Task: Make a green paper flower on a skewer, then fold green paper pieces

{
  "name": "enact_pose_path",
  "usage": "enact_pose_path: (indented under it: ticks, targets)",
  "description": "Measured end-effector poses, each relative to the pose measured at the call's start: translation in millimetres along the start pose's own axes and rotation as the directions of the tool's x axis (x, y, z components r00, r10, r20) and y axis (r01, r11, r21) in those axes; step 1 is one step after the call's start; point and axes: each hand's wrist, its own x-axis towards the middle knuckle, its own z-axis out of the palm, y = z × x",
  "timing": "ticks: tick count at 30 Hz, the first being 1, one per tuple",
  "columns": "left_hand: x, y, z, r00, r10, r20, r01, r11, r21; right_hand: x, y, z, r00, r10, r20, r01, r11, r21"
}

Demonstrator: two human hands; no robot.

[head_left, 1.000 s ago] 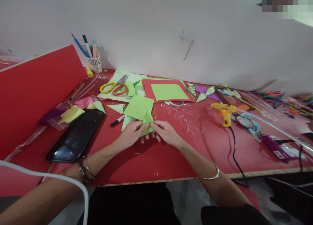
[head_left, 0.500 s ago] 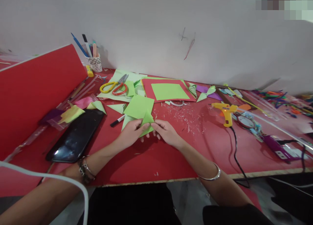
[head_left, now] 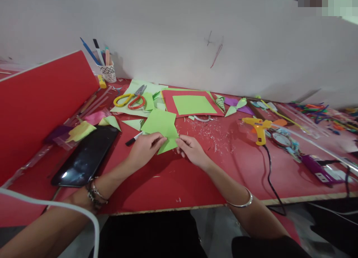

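Note:
Between my two hands is a small piece of green paper (head_left: 168,140), raised a little above the red tabletop. My left hand (head_left: 147,148) pinches its left edge with thumb and forefinger. The thumb and fingers of my right hand (head_left: 192,149) are closed on its right edge. Just behind it lies a larger green sheet (head_left: 159,120), partly covered by the held piece. A black-capped marker (head_left: 133,138) lies beside my left hand. Scissors (head_left: 130,100) with yellow and red handles rest on pale green paper farther back.
Left of my arm lies a black phone (head_left: 86,157), below a red board (head_left: 41,108). A patterned pen cup (head_left: 108,72) stands by the wall. On the right are a yellow glue gun (head_left: 258,129) with a black cord and a purple box (head_left: 319,169). Paper shreds (head_left: 215,134) litter the middle.
The green paper was folded to a raised point between my fingers; now it is opened flatter. My hands have moved slightly apart, each still gripping an edge.

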Motion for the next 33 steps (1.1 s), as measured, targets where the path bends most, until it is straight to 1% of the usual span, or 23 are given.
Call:
enact_pose_path:
  ticks: [2,4,6,9,10,12,14,17,20,23,26,28,29,33]
  targets:
    - [0,-1,-3.7,1.000,0.004,0.005,-0.005,0.999,0.045,0,1,-1,1.000,-0.004,-0.009,0.004,1.000,0.003]
    - [0,-2,-6.3,1.000,-0.001,0.009,0.001,0.999,0.043,1,1,-1,1.000,-0.008,-0.015,0.008,1.000,0.002]
    - [1,-3,-6.7,1.000,-0.019,-0.021,0.019,1.000,-0.017,1,1,-1,1.000,-0.009,-0.019,0.009,1.000,0.000]
    - [2,-4,-3.7,0.995,-0.072,-0.073,0.059,0.983,-0.173,1,2,-1,1.000,-0.005,-0.013,0.005,1.000,-0.002]
    - [2,-4,-2.1,0.994,-0.086,-0.062,0.070,0.973,-0.218,1,2,-1,1.000,-0.004,-0.007,0.004,1.000,-0.004]
    - [2,-3,1.1,0.996,-0.087,0.005,0.085,0.962,-0.258,1,2,-1,1.000,-0.005,0.016,0.005,1.000,-0.010]
    - [1,-2,3.7,0.995,-0.075,0.072,0.088,0.973,-0.214,0,2,0,0.999,-0.005,0.054,0.006,1.000,-0.012]
    - [0,-1,6.0,0.989,-0.049,0.136,0.071,0.984,-0.161,-1,0,1,0.994,0.004,0.109,-0.004,1.000,-0.003]
    - [0,-1,6.3,0.980,-0.043,0.193,0.085,0.973,-0.216,-3,-1,3,0.989,0.021,0.148,-0.021,1.000,-0.003]
    - [1,-1,5.4,0.976,-0.036,0.216,0.095,0.958,-0.272,-5,-2,5,0.981,0.041,0.188,-0.041,0.999,-0.001]
    - [1,0,4.0,0.970,0.019,0.241,0.076,0.923,-0.377,-4,-1,4,0.977,0.046,0.209,-0.048,0.999,0.005]
    - [0,2,3.4,0.969,0.048,0.242,0.060,0.906,-0.419,-4,0,3,0.976,0.038,0.217,-0.039,0.999,0.003]
    - [0,2,3.4,0.971,0.045,0.234,0.057,0.909,-0.413,-4,1,2,0.975,0.033,0.218,-0.035,0.999,0.005]
    - [-1,2,4.3,0.988,-0.012,0.151,0.056,0.954,-0.294,-4,1,2,0.979,0.045,0.200,-0.050,0.999,0.019]
